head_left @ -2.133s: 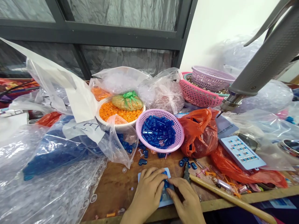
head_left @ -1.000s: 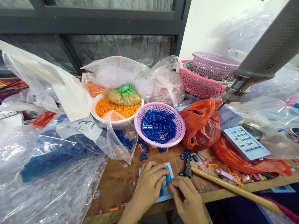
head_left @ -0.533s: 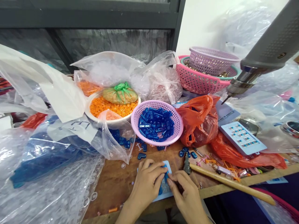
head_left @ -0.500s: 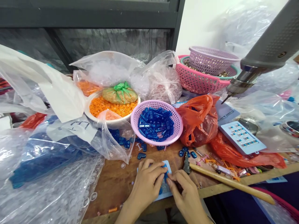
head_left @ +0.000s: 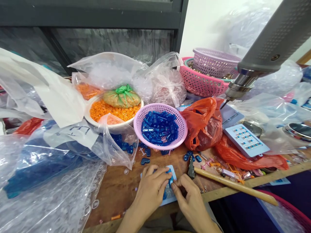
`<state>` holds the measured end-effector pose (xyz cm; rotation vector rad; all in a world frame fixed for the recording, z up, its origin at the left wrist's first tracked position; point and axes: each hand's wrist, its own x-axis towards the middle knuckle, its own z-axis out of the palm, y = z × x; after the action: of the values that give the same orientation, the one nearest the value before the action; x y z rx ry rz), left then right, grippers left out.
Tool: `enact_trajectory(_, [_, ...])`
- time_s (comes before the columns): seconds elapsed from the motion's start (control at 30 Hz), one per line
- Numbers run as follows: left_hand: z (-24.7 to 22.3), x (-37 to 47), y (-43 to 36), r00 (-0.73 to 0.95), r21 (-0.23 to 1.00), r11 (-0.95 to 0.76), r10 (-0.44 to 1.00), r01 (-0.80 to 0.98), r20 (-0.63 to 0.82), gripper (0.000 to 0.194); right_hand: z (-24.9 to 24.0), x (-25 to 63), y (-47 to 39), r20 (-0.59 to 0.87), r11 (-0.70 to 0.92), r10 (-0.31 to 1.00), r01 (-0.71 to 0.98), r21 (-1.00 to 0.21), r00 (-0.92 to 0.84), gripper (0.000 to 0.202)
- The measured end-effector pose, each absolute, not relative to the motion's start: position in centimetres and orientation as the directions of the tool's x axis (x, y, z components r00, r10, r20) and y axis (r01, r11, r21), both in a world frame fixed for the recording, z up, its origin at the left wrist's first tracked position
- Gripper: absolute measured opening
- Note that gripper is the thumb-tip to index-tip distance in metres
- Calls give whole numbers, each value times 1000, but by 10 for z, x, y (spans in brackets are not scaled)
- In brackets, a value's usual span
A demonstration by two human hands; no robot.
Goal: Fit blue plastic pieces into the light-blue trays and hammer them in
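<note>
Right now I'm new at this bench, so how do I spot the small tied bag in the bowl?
Find the window's dark frame, then the white bowl below it, left of the purple basket of blue pieces. The bag rests on the bowl's orange pieces. Its bright green knot sets it apart from the clear bags nearby.

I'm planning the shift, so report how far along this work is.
Possibly done: the far panel, with rows of small pieces. In hand: left hand and right hand work at blue pieces on the near panel, partly hidden. Remaining, likely: the loose blue pieces in the lilac basket.
</note>
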<state>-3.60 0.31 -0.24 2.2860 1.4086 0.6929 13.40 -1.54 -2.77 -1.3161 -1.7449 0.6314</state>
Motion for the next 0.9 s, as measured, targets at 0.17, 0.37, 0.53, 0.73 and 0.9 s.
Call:
enact_trajectory(0.17, [-2, -34, 0, 389, 495, -440, 897, 749, 209, 32, -29, 136, -8, 209, 224, 974, 507, -833, -87, 26])
enact_trajectory(0.37, [6, -28, 2, 373, 483, -387, 919, 785, 128, 33, -29, 134, -3, 124, 147, 989, 485, -862, -79, 23])
enact_trajectory(0.53, [8, -32, -2, 362, 495, -343, 930, 799, 61, 33, -27, 133, -5, 105, 124, 992, 448, -885, -67, 23])
enact_trajectory(0.73, [6, -49, -16, 293, 439, -260, 956, 860, -8, 108, -21, 143, -9, 43, 71, 996, 362, -929, -84, 37])
enact_trajectory(0.9, [1, -52, -24, 327, 368, -340, 940, 866, 99, 97, -24, 143, -13, -24, -10, 998, 271, -963, -50, 45])
